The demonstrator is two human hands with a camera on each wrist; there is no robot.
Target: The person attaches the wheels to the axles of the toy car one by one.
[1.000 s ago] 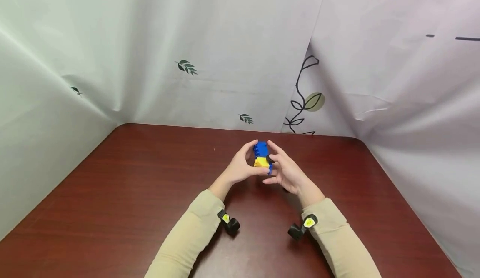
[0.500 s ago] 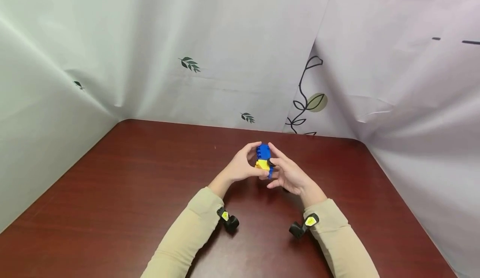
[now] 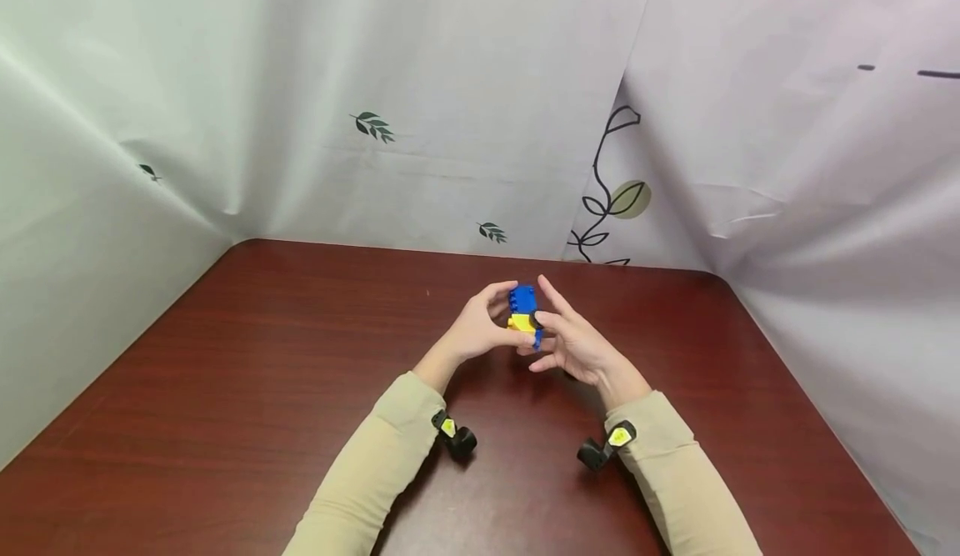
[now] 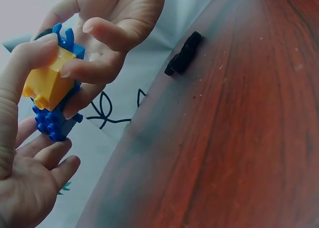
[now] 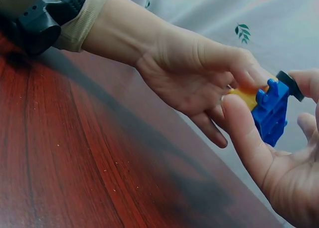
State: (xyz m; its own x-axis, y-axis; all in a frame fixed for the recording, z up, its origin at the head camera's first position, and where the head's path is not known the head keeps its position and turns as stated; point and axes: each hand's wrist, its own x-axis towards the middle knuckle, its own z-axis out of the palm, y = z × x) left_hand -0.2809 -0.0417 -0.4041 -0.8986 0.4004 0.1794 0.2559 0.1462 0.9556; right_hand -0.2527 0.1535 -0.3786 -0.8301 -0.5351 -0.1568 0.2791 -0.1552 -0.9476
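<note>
A small brick-built toy of blue (image 3: 523,298) and yellow (image 3: 522,323) plastic blocks is held above the table between both hands. The left hand (image 3: 474,328) grips it, thumb on the yellow block (image 4: 47,86) and fingertips by the studded blue end (image 4: 52,123). On the toy's right side is a black wheel (image 5: 290,86), where the thumb of the right hand (image 3: 581,348) presses. Other right fingers reach against the yellow block, while the index finger points up, apart from the toy. A blue hooked piece (image 5: 271,108) shows in the right wrist view. The toy's underside is partly hidden by fingers.
A reddish-brown wooden table (image 3: 315,373) lies beneath the hands. White cloth (image 3: 420,81) with leaf prints hangs around its back and sides. Black wrist cameras (image 3: 462,442) are strapped on both sleeves. A black object (image 4: 184,53) shows at the table's far side in the left wrist view.
The right index finger has lifted and straightened away from the toy's blue top. The left hand keeps its grip, and the toy stays in nearly the same place.
</note>
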